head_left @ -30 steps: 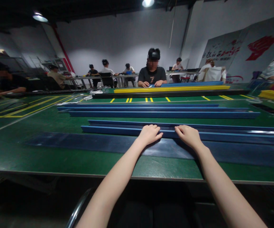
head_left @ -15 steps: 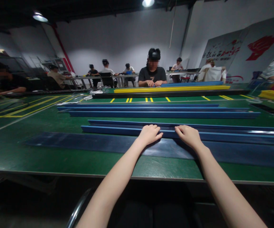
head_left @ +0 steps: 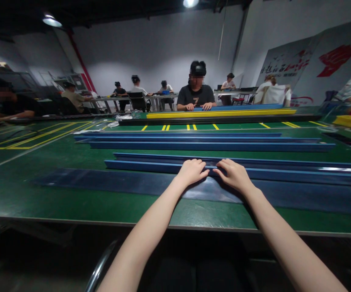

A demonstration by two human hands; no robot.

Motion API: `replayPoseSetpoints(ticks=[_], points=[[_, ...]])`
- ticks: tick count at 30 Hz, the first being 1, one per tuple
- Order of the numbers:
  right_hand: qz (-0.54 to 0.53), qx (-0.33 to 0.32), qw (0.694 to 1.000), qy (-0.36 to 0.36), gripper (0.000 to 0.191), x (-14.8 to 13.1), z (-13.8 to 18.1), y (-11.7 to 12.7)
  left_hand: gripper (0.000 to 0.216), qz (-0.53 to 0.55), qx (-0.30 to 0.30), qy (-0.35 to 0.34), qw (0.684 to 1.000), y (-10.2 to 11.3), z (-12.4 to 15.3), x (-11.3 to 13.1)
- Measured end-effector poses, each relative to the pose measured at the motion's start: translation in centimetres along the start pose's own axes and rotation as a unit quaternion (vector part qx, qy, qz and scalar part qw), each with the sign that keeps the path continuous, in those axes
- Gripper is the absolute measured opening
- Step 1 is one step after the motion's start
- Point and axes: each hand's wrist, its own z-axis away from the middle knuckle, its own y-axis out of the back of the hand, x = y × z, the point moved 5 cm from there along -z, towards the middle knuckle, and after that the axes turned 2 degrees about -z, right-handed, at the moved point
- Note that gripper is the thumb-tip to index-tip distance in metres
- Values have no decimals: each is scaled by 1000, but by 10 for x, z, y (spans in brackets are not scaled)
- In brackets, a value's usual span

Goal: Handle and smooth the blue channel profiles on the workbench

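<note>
A long blue channel with raised side walls lies across the green table in front of me. My left hand is closed over its near wall, fingers inside and thumb on my side. Just to the right, my right hand holds the same wall, its fingers curled over the top and its thumb pointing left. A small gap separates the two hands. The fingertips inside the channel are partly hidden. Between the channel and the table's front edge, a flat dark blue strip lies beneath my wrists.
Beyond the channel lie more blue channels, then a black one and a yellow one. A co-worker sits opposite, hands on another blue channel. A dark flat object is at right.
My right hand has slid left along the channel's wall, closer to my left hand, and its thumb now stands further from the fingers. My left hand has stayed put.
</note>
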Motion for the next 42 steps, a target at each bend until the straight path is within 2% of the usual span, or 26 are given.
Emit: replayPoseSetpoints(ticks=[9, 18, 29, 38, 42], points=[[15, 4, 1000, 3, 26, 1, -2, -3, 29, 0, -3, -3, 1000, 0, 1, -1], [23, -8, 999, -27, 26, 6, -1, 0, 33, 2, 2, 4, 1000, 0, 2, -6], [28, 7, 995, -91, 29, 39, 13, 11, 32, 5, 5, 13, 1000, 3, 3, -13], [32, 31, 992, -116, 27, 46, 18, 14, 29, 8, 59, 28, 998, 13, 3, -19], [27, 40, 991, -123, 26, 46, 19, 15, 32, 9, 65, 34, 997, 14, 3, -20]])
